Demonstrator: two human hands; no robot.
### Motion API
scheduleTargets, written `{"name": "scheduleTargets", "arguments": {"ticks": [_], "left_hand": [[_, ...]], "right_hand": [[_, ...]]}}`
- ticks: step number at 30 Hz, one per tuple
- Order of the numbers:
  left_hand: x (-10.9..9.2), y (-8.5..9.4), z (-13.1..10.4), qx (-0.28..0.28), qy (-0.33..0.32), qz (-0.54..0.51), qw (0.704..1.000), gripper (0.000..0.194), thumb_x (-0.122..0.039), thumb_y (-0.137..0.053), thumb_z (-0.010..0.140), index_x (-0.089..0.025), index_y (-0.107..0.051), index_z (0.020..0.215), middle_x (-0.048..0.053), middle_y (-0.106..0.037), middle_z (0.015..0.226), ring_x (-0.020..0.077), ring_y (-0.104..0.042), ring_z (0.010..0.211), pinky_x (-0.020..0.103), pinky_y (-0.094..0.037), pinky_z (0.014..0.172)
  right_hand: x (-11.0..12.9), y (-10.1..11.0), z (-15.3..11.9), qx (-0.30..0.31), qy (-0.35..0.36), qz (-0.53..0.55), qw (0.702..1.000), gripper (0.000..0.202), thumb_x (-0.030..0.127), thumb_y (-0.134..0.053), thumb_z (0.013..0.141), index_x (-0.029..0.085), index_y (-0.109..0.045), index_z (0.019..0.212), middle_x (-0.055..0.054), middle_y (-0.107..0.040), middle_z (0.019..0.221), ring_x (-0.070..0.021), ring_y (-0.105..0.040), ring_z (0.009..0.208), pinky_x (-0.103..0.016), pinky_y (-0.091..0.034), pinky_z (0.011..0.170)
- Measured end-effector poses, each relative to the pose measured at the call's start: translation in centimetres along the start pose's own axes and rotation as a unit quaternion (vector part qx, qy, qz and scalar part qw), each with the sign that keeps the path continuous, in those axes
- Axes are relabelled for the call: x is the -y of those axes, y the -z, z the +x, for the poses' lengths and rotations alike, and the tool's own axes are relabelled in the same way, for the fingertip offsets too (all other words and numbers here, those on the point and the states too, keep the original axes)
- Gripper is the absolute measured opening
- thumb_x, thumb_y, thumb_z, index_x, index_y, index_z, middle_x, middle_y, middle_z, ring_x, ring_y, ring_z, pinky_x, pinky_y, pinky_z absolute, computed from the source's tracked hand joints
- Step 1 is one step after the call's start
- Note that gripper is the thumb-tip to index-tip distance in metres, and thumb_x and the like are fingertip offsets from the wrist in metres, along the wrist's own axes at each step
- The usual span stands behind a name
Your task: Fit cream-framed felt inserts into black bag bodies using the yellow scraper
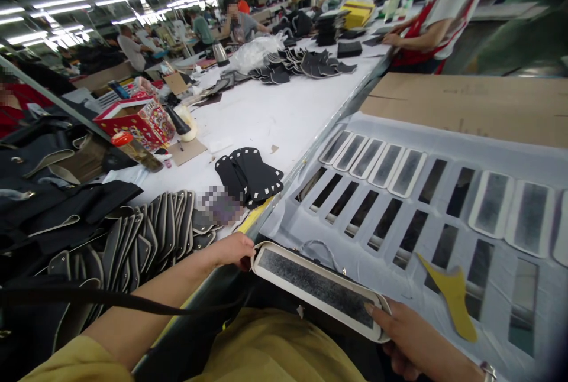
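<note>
A long rounded panel [317,287] with a pale rim and a dark speckled centre is stretched between my two hands, tilted down to the right. The fingers of my left hand [239,249] pinch its left end. My right hand [402,332] grips the right end, with the thumb on top near the rim and the other fingers underneath. Dark material hangs behind and below the panel, mostly hidden. To the right, a slotted white board [350,193] carries several similar pale-rimmed panels [406,172]. A yellow curved piece [455,296] lies on that board.
Stacked dark pieces with pale edges [164,228] lie at the left. Black strips with white marks [251,172] sit on the white table [266,116]. Beyond are a red box [137,122], an orange-capped bottle [137,151], cardboard [465,104] and a person in a red apron [435,33].
</note>
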State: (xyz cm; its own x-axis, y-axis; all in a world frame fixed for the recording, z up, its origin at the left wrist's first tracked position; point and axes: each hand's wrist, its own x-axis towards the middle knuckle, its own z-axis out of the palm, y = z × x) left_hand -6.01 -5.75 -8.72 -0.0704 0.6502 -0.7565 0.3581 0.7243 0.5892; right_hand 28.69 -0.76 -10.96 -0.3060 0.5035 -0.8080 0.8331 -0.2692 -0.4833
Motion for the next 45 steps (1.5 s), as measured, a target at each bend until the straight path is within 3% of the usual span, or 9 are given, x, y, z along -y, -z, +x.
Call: {"name": "scheduleTargets", "arguments": {"ticks": [5,15,19,23,27,31,36,45], "left_hand": [[-0.5,0.6,-0.6,0.044,0.0,-0.041,0.998,0.018,-0.032,-0.061,0.061,-0.015,-0.057,0.056,0.001,-0.062,0.057,0.0125,-0.057,0.054,0.025,-0.049,0.06],[0.9,0.4,-0.7,0.053,-0.038,-0.049,0.997,0.031,-0.046,-0.06,0.063,-0.015,-0.055,0.064,-0.001,-0.061,0.061,0.0127,-0.057,0.06,0.026,-0.047,0.066],[1.2,0.3,-0.9,0.054,-0.066,-0.019,0.996,0.027,-0.042,-0.056,0.065,-0.015,-0.056,0.066,-0.002,-0.057,0.061,0.012,-0.054,0.06,0.024,-0.045,0.063],[1.3,0.2,-0.6,0.009,-0.104,0.056,0.993,0.02,-0.033,-0.058,0.063,-0.014,-0.053,0.058,-0.006,-0.046,0.051,0.009,-0.043,0.052,0.02,-0.03,0.049],[1.4,0.1,-0.2,-0.055,-0.129,0.116,0.983,0.024,-0.028,-0.058,0.063,-0.015,-0.045,0.048,-0.007,-0.037,0.045,0.008,-0.035,0.049,0.022,-0.019,0.046],[1.6,0.0,-0.4,-0.044,-0.126,0.123,0.983,0.022,-0.029,-0.053,0.067,-0.015,-0.047,0.05,-0.006,-0.043,0.045,0.0092,-0.041,0.047,0.021,-0.024,0.046],[1.7,-0.4,-0.7,-0.026,-0.102,0.091,0.99,0.022,-0.032,-0.05,0.068,-0.016,-0.047,0.054,-0.004,-0.05,0.049,0.0117,-0.05,0.05,0.02,-0.034,0.048],[2.4,-1.4,-0.8,-0.078,-0.089,0.129,0.985,0.023,-0.032,-0.044,0.071,-0.017,-0.04,0.054,-0.005,-0.044,0.049,0.0117,-0.05,0.049,0.02,-0.036,0.048]], "right_hand": [[-0.1,0.1,0.0,0.006,0.005,-0.02,1.0,0.027,0.035,-0.026,0.094,0.016,-0.045,0.095,-0.003,-0.058,0.054,-0.017,-0.061,0.04,-0.018,-0.042,0.028],[0.1,0.1,-0.1,0.001,0.0,-0.019,1.0,0.028,0.035,-0.025,0.094,0.016,-0.045,0.09,-0.002,-0.057,0.053,-0.0177,-0.062,0.041,-0.018,-0.043,0.028],[-0.3,-0.2,0.2,-0.01,0.0,-0.021,1.0,0.03,0.037,-0.026,0.093,0.016,-0.047,0.089,-0.002,-0.057,0.051,-0.0172,-0.061,0.039,-0.017,-0.041,0.027],[-0.7,-0.2,0.6,-0.014,0.003,-0.025,1.0,0.031,0.042,-0.03,0.092,0.016,-0.047,0.088,-0.002,-0.058,0.052,-0.0177,-0.061,0.04,-0.017,-0.041,0.027],[-0.2,0.0,0.1,-0.005,0.006,-0.029,1.0,0.033,0.04,-0.026,0.093,0.016,-0.046,0.087,-0.002,-0.058,0.054,-0.0171,-0.062,0.042,-0.017,-0.042,0.028],[0.4,0.1,-0.5,0.004,0.0,-0.038,0.999,0.032,0.037,-0.023,0.094,0.016,-0.045,0.086,-0.002,-0.057,0.055,-0.016,-0.062,0.043,-0.016,-0.042,0.029],[-0.4,0.1,0.1,0.003,0.01,-0.024,1.0,0.032,0.041,-0.025,0.093,0.017,-0.045,0.085,-0.001,-0.057,0.055,-0.0156,-0.061,0.04,-0.016,-0.04,0.028],[0.4,0.1,-0.1,0.01,0.008,-0.036,0.999,0.03,0.035,-0.024,0.094,0.016,-0.045,0.086,-0.002,-0.056,0.052,-0.0163,-0.061,0.041,-0.016,-0.04,0.028]]}}
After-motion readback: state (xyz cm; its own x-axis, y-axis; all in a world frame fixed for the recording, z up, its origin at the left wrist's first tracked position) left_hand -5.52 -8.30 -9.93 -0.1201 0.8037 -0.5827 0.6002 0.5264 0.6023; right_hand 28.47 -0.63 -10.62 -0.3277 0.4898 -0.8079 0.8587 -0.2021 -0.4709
